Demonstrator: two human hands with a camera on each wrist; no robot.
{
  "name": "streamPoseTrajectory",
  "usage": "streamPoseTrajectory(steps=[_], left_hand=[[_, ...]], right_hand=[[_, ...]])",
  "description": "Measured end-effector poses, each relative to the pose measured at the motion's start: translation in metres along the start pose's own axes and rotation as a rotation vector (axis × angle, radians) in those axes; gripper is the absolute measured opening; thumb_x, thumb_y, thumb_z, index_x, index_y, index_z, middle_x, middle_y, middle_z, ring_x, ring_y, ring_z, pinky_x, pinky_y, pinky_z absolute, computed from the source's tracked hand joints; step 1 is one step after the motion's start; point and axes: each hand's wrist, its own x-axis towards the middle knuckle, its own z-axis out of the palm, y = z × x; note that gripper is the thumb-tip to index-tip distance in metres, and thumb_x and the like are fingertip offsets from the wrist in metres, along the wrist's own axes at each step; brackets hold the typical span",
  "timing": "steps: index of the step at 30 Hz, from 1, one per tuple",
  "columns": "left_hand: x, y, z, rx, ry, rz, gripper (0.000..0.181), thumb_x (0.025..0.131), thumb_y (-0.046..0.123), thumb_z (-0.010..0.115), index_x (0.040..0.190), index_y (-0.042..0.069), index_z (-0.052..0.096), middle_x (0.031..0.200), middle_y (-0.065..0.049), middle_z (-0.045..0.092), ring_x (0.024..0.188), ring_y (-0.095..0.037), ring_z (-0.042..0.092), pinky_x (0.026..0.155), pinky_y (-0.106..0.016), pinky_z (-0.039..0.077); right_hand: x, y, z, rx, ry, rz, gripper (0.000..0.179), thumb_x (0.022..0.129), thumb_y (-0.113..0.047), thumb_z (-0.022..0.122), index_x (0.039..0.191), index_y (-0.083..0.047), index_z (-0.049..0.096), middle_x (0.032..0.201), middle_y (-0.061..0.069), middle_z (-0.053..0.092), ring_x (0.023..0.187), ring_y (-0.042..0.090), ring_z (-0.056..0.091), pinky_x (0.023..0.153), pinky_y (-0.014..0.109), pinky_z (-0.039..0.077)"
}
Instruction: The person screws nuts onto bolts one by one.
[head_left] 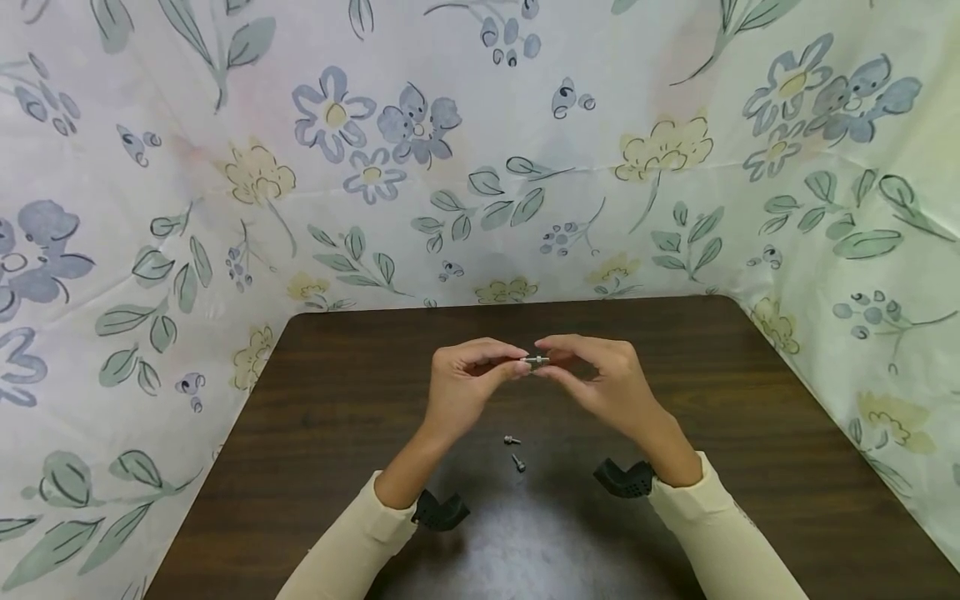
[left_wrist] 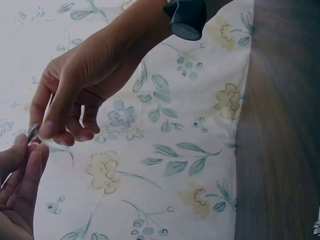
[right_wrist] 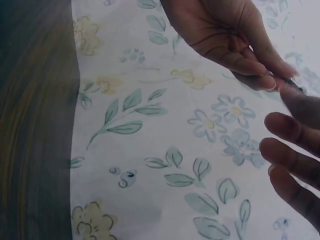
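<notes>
My left hand (head_left: 459,379) pinches a small silver bolt (head_left: 537,360) between thumb and fingertips, holding it level above the table. A wider, nut-like ring shows partway along its shank. Around the bolt's free end, the thumb and forefinger of my right hand (head_left: 600,371) are parted, with a narrow gap on either side. In the left wrist view, the bolt (left_wrist: 33,133) lies between both sets of fingertips. The right thumb (right_wrist: 299,104) is blurred in the right wrist view, its other fingers spread loosely. Two more small bolts, one (head_left: 512,440) above the other (head_left: 519,463), lie below the hands.
The dark wooden table (head_left: 337,467) runs back to a flower-patterned cloth (head_left: 480,208) hung behind and at both sides. Black wrist mounts sit on the left (head_left: 441,511) and right (head_left: 624,478) wrists, low over the tabletop.
</notes>
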Motion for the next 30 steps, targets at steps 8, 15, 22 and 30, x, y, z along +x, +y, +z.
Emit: streamPoseTrajectory(steps=[8, 15, 22, 30], left_hand=[[0.0013, 0.0, -0.0008, -0.017, -0.009, 0.001, 0.011, 0.084, -0.008, 0.077, 0.095, -0.004, 0.078, 0.089, -0.016, 0.075, 0.074, -0.026, 0.074, 0.066, -0.041, 0.062], [0.0015, 0.0015, 0.0002, -0.032, -0.013, -0.005, 0.011, 0.084, -0.008, 0.077, 0.095, -0.005, 0.078, 0.09, -0.016, 0.075, 0.076, -0.026, 0.074, 0.066, -0.042, 0.063], [0.001, 0.0019, 0.0012, -0.024, -0.014, -0.003, 0.011, 0.083, -0.008, 0.078, 0.094, -0.004, 0.078, 0.088, -0.015, 0.075, 0.073, -0.027, 0.074, 0.064, -0.04, 0.062], [0.0005, 0.0007, 0.0017, -0.034, -0.005, -0.018, 0.011, 0.084, -0.008, 0.078, 0.094, -0.006, 0.077, 0.088, -0.017, 0.074, 0.074, -0.026, 0.074, 0.066, -0.04, 0.063]], right_hand=[[0.0019, 0.0005, 0.0014, -0.002, 0.024, -0.057, 0.02, 0.095, -0.019, 0.074, 0.102, 0.0, 0.077, 0.092, 0.009, 0.077, 0.074, 0.018, 0.073, 0.072, 0.02, 0.058], [0.003, 0.0014, 0.0018, -0.017, 0.009, -0.079, 0.023, 0.098, -0.024, 0.071, 0.098, -0.002, 0.077, 0.09, 0.006, 0.076, 0.073, 0.014, 0.072, 0.067, 0.022, 0.057], [-0.0006, 0.0032, 0.0017, -0.013, -0.033, -0.003, 0.033, 0.106, -0.028, 0.058, 0.091, -0.005, 0.076, 0.081, 0.003, 0.074, 0.07, 0.014, 0.07, 0.067, 0.024, 0.058], [-0.0014, 0.004, -0.0031, -0.014, -0.053, 0.051, 0.035, 0.103, -0.033, 0.063, 0.108, 0.0, 0.074, 0.097, 0.009, 0.076, 0.077, 0.016, 0.073, 0.071, 0.023, 0.059]])
